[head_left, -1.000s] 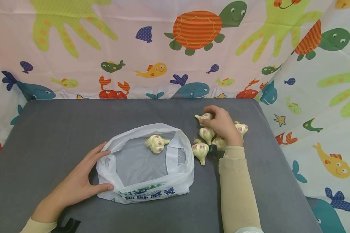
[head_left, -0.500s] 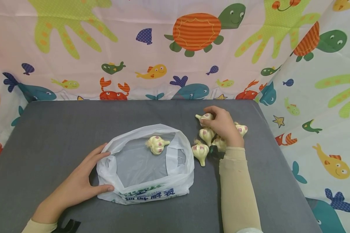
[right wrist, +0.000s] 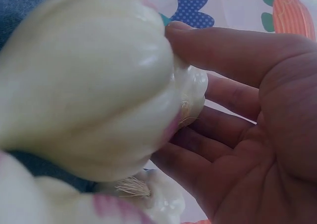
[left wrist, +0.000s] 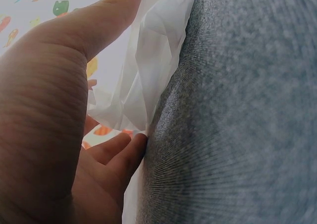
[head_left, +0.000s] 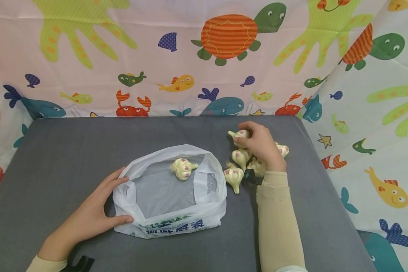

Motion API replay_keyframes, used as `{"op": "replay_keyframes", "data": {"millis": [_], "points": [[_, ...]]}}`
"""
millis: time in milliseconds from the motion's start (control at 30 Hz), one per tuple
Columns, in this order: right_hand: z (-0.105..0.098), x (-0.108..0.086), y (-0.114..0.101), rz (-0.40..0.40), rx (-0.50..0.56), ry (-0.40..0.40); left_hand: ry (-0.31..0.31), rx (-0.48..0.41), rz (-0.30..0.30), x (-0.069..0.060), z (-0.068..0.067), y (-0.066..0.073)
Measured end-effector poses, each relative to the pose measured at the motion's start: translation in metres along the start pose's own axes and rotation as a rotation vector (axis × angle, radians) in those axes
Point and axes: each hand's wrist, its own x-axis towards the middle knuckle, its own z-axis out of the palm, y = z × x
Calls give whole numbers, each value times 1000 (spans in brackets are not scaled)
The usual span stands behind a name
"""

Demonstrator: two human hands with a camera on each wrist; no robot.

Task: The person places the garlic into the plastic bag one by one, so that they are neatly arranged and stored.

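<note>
A white plastic bag (head_left: 170,228) with printed characters lies open-mouthed on the grey table, a garlic bulb (head_left: 183,169) inside it. At the bag's left end my left hand (head_left: 91,209) holds it, thumb on the front side and fingers along the rim; the left wrist view shows the thumb against crumpled plastic (left wrist: 153,50). My right hand (head_left: 260,143) pinches the farthest garlic bulb (head_left: 237,135) of a group right of the bag. In the right wrist view a nearer bulb (right wrist: 94,85) fills the foreground and partly hides the pinched bulb (right wrist: 190,85).
Under the right hand and wrist lie more garlic bulbs (head_left: 234,175), one (head_left: 282,150) partly behind the hand. A black strap piece (head_left: 253,176) shows by the right sleeve. A patterned cloth (head_left: 176,56) rises behind the grey table (head_left: 88,143) and along its right side.
My right hand has shifted very slightly up and to the right with the pinched garlic bulb. The left hand and the bag are practically still.
</note>
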Motion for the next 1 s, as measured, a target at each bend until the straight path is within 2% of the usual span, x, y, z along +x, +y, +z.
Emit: {"op": "replay_keyframes", "data": {"millis": [267, 467, 767, 1000], "points": [[-2, 2, -1, -21, -20, 20, -23, 4, -28, 0, -1, 3], [-4, 2, -5, -41, -14, 37, -12, -3, -6, 0, -1, 2], [-5, -2, -10, -42, 11, 34, -18, -9, -19, 1, 0, 3], [-5, -4, -14, -70, 27, 37, -15, -9, -3, 0, 0, 2]]}}
